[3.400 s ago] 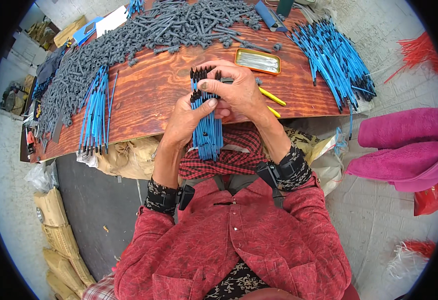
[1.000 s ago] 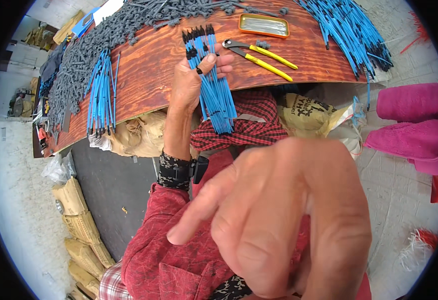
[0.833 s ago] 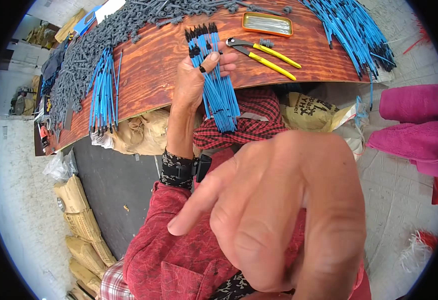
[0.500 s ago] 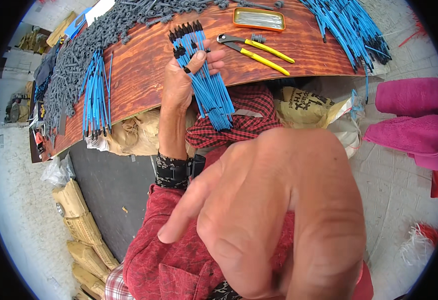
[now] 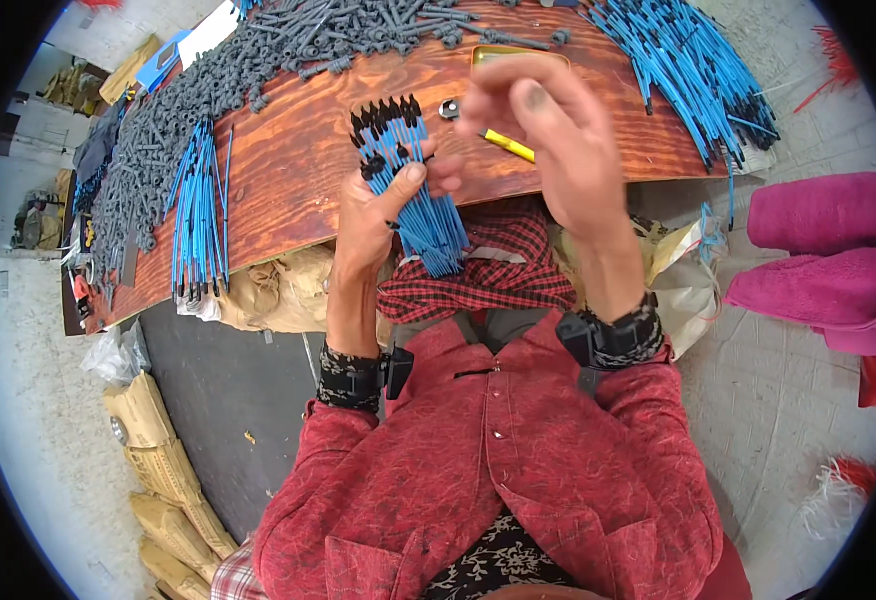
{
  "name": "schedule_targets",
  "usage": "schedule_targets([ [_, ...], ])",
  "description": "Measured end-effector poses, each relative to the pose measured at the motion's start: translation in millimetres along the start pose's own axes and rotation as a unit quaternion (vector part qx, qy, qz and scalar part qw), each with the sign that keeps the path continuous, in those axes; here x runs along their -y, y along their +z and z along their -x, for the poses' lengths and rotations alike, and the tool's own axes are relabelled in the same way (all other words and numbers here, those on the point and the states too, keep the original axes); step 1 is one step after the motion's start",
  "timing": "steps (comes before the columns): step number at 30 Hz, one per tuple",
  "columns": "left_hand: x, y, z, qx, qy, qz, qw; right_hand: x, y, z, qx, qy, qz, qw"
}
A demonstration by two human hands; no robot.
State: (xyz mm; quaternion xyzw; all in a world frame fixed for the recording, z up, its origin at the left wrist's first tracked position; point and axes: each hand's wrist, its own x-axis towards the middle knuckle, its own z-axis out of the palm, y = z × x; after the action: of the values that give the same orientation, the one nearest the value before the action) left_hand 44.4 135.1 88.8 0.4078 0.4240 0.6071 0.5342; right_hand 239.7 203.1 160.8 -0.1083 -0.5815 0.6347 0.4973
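My left hand [image 5: 366, 218] is wrapped round a bundle of thin blue sticks with black tips [image 5: 430, 238]. The thumb presses across the bundle, black tips pointing away from me and the other ends hanging past the table's near edge. Over the table to the right, my right hand [image 5: 580, 150] is raised and slightly blurred, thumb apart from loosely bent fingers, with nothing visible in it. Beneath it lie pliers with yellow handles [image 5: 512, 146], partly covered by the hand. Behind the fingers a shallow orange-rimmed tin [image 5: 480, 54] shows only in part.
Grey ribbed plastic pieces [image 5: 198, 105] are heaped along the table's far and left sides. Loose blue sticks lie at left [image 5: 198, 215] and in a bigger pile at right [image 5: 683, 75]. Sacks [image 5: 278, 270] sit below the wooden tabletop [image 5: 288, 180]. Pink towelling [image 5: 823, 210] is at right.
My right hand has moved from close before the camera, over my lap, out above the table by the pliers and tin. My left hand still holds the bundle, slightly lower in view.
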Motion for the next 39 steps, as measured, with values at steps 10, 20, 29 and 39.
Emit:
schedule_targets([
  [10, 5, -8, 4, -0.006, 0.051, 0.079, 0.996, -94, -12, 6, 0.085, 0.21, -0.034, 0.973],
  [20, 11, 0, 28, 0.007, 0.034, -0.004, 0.999, -120, -22, 73, 0.195, 0.205, 0.022, 0.959],
  [29, 98, -4, 43, 0.008, -0.123, 0.045, 0.991, -163, -26, 147, 0.126, 0.359, -0.027, 0.924],
  [39, 60, -2, 15, 0.006, -0.061, 0.043, 0.997, -194, -33, 136, 0.092, 0.329, -0.094, 0.935],
])
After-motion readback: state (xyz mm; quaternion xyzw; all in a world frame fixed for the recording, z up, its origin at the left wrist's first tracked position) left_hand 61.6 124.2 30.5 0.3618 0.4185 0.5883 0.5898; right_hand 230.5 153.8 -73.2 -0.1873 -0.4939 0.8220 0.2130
